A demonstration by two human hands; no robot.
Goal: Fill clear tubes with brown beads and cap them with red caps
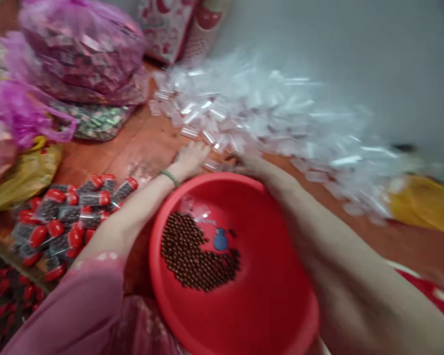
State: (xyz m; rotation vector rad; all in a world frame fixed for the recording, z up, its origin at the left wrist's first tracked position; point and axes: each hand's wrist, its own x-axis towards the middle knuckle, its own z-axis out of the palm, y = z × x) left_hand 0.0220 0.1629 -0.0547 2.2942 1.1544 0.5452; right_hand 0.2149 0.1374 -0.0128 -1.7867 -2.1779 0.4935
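Note:
Both my arms reach past a red basin [266, 296] that holds many small dark brown balls [200, 251] and a small blue item [220, 239]. Just beyond its far rim, my left hand [193, 157], with a green band at the wrist, has its fingers spread at the near edge of a heap of clear plastic containers [237, 108]. My right hand [248, 163] is beside the same heap, a short way to the right. Its fingers are blurred, and what they touch cannot be made out.
Filled clear containers with red caps [74, 207] lie in a pile at the left. Behind them are pink bags [85, 54] and a yellow bag [25, 172]. A yellow object [424, 202] lies at the right by the wall. More red pieces [7, 301] show at lower left.

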